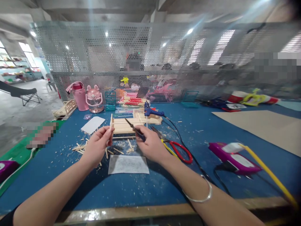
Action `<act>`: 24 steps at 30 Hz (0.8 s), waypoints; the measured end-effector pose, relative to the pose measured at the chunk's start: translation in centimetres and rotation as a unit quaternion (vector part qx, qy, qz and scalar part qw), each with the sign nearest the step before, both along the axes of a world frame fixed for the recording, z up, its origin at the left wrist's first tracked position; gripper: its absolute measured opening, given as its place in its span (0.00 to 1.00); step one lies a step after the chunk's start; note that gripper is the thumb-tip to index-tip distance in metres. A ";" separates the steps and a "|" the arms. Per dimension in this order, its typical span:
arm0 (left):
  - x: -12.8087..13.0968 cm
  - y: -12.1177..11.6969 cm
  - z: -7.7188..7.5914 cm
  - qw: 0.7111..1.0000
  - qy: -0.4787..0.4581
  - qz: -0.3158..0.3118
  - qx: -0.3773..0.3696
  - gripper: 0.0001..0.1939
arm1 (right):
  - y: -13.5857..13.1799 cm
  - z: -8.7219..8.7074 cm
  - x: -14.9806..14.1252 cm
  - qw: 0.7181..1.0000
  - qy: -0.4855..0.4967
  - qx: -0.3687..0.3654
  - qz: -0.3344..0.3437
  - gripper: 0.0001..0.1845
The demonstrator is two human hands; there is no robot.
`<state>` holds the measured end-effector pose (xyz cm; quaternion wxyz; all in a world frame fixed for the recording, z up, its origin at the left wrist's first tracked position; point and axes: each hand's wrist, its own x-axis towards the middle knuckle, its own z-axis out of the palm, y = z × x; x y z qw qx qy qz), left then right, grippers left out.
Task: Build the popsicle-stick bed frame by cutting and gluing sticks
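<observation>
Blue tabletop, 2 bottles, left hand pinching 1 wooden piece, right hand gripping 1 dark tool

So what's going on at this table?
A person's left hand pinches a thin wooden piece upright; the right hand holds a dark pointed tool. Just beyond is a flat wooden frame; whether the piece is joined to it, I can't tell. Loose sticks lie around the left hand, a white sheet lies nearer the person, and a blue glue gun is beyond the right hand.
</observation>
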<state>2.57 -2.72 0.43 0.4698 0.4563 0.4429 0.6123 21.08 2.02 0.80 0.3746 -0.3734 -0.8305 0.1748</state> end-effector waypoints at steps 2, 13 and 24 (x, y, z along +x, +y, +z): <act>0.1 -0.1 -0.2 1.000 -0.003 -0.003 0.007 0.15 | -0.2 -0.5 -0.2 0.999 -0.045 -0.007 0.013 0.23; 0.5 -0.4 -0.1 0.993 0.115 0.032 -0.001 0.20 | -0.2 -0.9 -0.1 0.991 -0.125 0.042 0.028 0.37; 0.3 -0.6 -0.1 0.968 0.242 0.033 0.058 0.12 | -0.6 -0.5 0.0 0.988 -0.133 0.067 0.025 0.40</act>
